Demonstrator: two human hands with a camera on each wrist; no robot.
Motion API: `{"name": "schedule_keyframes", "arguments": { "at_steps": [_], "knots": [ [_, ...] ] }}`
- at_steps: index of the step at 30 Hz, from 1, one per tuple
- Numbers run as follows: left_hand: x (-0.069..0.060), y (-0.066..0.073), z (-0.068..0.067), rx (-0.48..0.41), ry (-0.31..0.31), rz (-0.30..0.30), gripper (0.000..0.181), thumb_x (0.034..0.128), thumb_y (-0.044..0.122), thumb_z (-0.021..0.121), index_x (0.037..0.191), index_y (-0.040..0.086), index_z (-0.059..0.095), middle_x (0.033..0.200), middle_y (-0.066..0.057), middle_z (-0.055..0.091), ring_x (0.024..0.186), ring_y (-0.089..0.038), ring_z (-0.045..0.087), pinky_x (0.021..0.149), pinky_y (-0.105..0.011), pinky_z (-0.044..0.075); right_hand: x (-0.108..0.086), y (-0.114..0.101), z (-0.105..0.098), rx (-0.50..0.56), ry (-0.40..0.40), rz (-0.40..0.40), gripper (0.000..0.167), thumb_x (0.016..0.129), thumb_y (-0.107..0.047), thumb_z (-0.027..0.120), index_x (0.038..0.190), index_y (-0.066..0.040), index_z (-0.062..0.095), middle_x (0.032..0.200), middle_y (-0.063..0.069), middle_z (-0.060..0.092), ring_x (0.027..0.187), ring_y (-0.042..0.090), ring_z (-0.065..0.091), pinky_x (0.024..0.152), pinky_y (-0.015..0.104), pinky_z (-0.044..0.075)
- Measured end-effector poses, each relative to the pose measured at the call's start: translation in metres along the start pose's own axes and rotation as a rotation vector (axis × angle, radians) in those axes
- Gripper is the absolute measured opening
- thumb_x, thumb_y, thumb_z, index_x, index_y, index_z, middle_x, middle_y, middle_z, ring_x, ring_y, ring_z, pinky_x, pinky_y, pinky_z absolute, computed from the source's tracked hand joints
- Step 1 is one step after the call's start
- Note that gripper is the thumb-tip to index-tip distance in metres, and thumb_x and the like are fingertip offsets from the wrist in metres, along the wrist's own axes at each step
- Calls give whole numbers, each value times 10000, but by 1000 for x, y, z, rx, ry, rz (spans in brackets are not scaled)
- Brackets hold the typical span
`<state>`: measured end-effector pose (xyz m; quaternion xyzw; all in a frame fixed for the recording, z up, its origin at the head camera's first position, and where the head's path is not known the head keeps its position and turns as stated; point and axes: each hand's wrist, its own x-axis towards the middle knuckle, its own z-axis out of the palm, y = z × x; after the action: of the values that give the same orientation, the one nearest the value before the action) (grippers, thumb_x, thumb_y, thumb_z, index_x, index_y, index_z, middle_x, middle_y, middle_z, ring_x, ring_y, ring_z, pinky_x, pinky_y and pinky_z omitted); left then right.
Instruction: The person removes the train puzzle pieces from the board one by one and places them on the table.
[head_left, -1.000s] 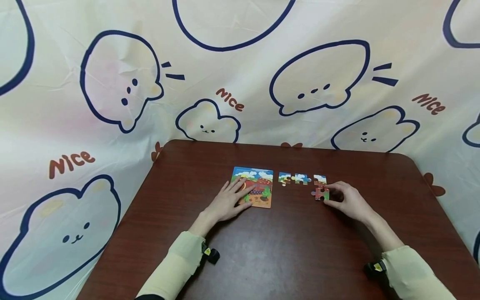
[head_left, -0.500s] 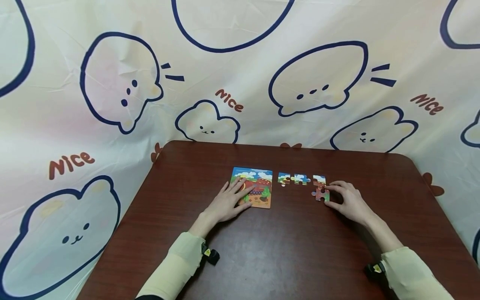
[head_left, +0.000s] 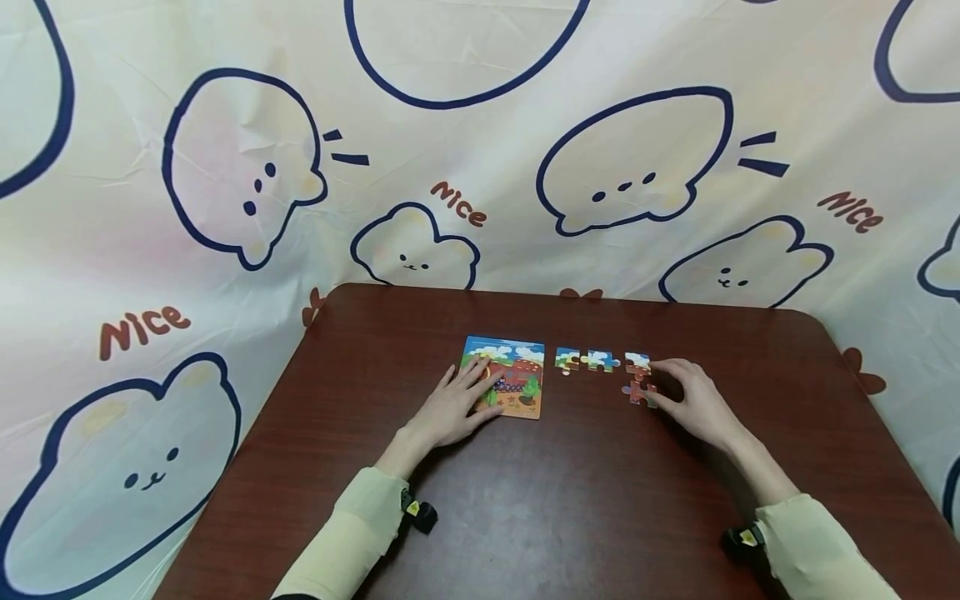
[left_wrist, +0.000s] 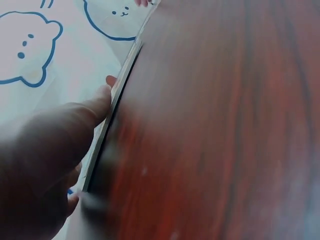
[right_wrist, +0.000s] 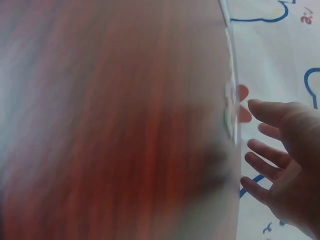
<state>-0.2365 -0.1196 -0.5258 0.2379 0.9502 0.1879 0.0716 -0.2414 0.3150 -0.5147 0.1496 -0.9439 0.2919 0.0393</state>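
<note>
My left hand [head_left: 448,408] lies with spread, straight fingers on a colourful picture board [head_left: 528,404], covering its lower left part. In the left wrist view, the thumb lies along the edge of this board [left_wrist: 100,145]. My right hand [head_left: 701,402] is at the right side of a red puzzle piece [head_left: 636,389], its thumb overlapping that piece in the head view. Just above it, a cloud-patterned puzzle piece [head_left: 637,362] adjoins the red one. The right wrist view shows the right hand [right_wrist: 290,150] with loosely bent, parted fingers and nothing between them.
Two more puzzle pieces, a left one [head_left: 567,359] and a middle one [head_left: 600,361], lie side by side between the board and the right-hand pieces. All rest on a dark brown table [head_left: 540,500]. A printed cloth [head_left: 510,158] hangs behind its far edge.
My right thumb has moved slightly up and over the red piece's right part. The left hand and the board stay in place; the whole head view has shifted slightly.
</note>
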Motion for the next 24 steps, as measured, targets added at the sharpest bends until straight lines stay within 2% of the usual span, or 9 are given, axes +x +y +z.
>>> {"name": "schedule_keyframes", "arguments": {
  "at_steps": [3,9,12,17,24],
  "knots": [
    [-3,-4,-4,-13,14,-12,748,1120,538,577,1747,206,339,1855,-88,215,1742,-320,168,1403,-635,135,6,-8,2,33,1,0,535,992,-122,822,1463,52,635,1460,313,624,1356,515,563,1142,759,432],
    [-9,-13,-13,-28,21,-45,760,1110,529,604,1732,161,371,1845,-109,246,1743,-334,157,1401,-637,143,21,-28,15,114,-11,-25,524,1012,-109,798,1490,18,625,1397,281,684,1193,430,708,997,632,595],
    [-11,-15,-16,-33,23,-57,756,1103,524,621,1723,157,394,1841,-113,256,1741,-338,166,1399,-638,149,28,-40,24,142,-23,-22,514,1021,-132,796,1490,1,633,1406,274,693,1167,419,709,982,611,600],
    [-11,-16,-16,-34,19,-56,738,1102,520,626,1712,161,420,1834,-123,272,1737,-341,181,1396,-644,153,39,-64,42,190,-50,-33,508,1031,-151,787,1497,-14,639,1412,243,711,1217,412,718,1044,625,589],
    [-9,-14,-14,-16,-9,-56,717,1115,516,601,1718,178,409,1844,-126,240,1735,-343,188,1394,-648,159,57,-97,71,298,-141,-85,462,1053,-143,754,1486,-17,651,1335,176,776,1222,361,752,1049,579,610]
  ]
}}
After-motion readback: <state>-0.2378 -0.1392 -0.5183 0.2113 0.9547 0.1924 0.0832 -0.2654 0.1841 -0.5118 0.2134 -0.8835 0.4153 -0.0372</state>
